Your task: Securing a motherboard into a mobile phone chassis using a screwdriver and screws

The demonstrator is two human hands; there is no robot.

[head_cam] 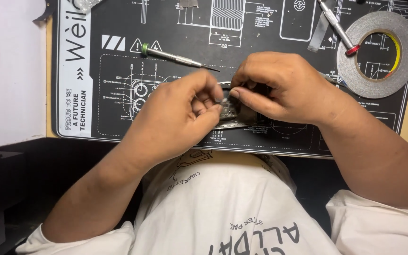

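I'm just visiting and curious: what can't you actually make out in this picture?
- Small dark part: mostly hidden by the left hand and right hand; its kind is unclear.
- Tape roll: its right edge is cut by the frame.
- Red-capped tool: its top is cut off.
- Screwdriver tip: too small to tell.

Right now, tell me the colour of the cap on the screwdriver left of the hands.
Green, on the screwdriver; head view.
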